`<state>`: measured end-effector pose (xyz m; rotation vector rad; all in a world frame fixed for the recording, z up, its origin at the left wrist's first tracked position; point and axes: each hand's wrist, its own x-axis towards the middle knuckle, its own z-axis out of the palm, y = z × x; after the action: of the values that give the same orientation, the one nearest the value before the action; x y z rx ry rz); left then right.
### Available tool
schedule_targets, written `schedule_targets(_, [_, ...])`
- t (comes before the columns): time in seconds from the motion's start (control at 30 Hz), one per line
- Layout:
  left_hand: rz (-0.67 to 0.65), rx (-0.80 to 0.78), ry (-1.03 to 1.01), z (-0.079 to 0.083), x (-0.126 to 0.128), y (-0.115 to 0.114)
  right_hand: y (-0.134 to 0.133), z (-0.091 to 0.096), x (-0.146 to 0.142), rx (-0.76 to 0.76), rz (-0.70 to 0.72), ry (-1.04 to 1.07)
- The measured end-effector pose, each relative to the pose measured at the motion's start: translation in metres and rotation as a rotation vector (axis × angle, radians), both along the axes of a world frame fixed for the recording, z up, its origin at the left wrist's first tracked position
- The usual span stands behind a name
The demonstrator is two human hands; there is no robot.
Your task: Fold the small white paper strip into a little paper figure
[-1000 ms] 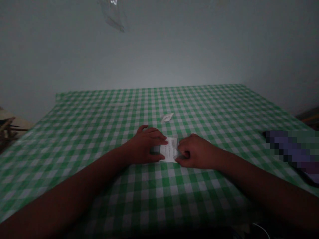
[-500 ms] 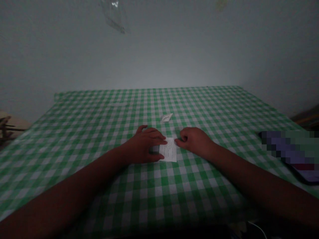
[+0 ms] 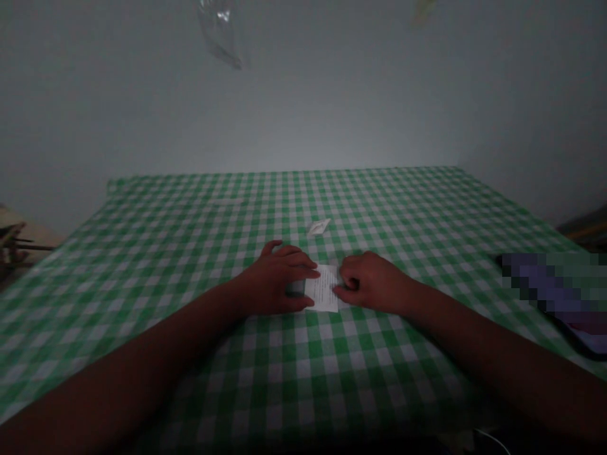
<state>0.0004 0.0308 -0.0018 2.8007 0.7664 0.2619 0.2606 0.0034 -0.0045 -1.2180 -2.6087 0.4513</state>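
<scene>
A small white sheet of paper (image 3: pixel 325 289) with lines of print lies flat on the checked tablecloth between my hands. My left hand (image 3: pixel 279 278) is spread out, with its thumb and forefinger tips resting on the sheet's left side. At the sheet's right edge, my right hand (image 3: pixel 372 281) has its fingers curled in, its thumb tip touching the paper. No object shows inside the curled fingers. Beyond my hands lies a small creased white piece of paper (image 3: pixel 319 227).
The green-and-white checked tablecloth (image 3: pixel 190 227) covers the table, which reaches back to a pale wall. At the right lies a dark-edged phone or tablet (image 3: pixel 576 335), partly blurred out. A clear plastic bag (image 3: pixel 220 38) hangs on the wall.
My right hand has slid slightly towards me along the sheet's right edge. The left hand stays in place on the paper. The whole view has shifted a little.
</scene>
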Motion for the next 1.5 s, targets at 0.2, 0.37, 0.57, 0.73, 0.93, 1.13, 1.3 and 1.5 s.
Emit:
schedule_targets(0.2, [-0.003,-0.004,0.001,0.001,0.001,0.0,0.006,-0.003,0.001,0.039,-0.144,0.017])
schedule_targets(0.37, [-0.001,0.002,-0.018,-0.001,0.001,0.001,0.014,-0.003,-0.001,0.048,-0.348,0.014])
schedule_targets(0.57, [0.003,0.01,-0.019,-0.002,0.001,0.001,0.011,-0.002,-0.003,0.073,-0.316,-0.007])
schedule_targets(0.73, [0.005,0.0,-0.025,-0.001,0.002,0.0,-0.006,0.003,-0.004,0.009,-0.098,-0.023])
schedule_targets(0.93, [0.01,-0.013,-0.013,-0.001,0.001,0.001,-0.02,0.009,-0.006,-0.062,0.029,-0.04])
schedule_targets(1.13, [0.004,-0.015,-0.014,0.002,0.002,0.0,-0.007,0.001,-0.003,0.012,-0.118,-0.015])
schedule_targets(1.3, [0.007,-0.014,-0.004,0.002,0.002,0.0,0.008,-0.002,-0.002,0.032,-0.266,0.0])
schedule_targets(1.5, [0.005,-0.008,-0.001,0.001,0.001,0.001,0.015,-0.004,-0.006,0.088,-0.391,-0.003])
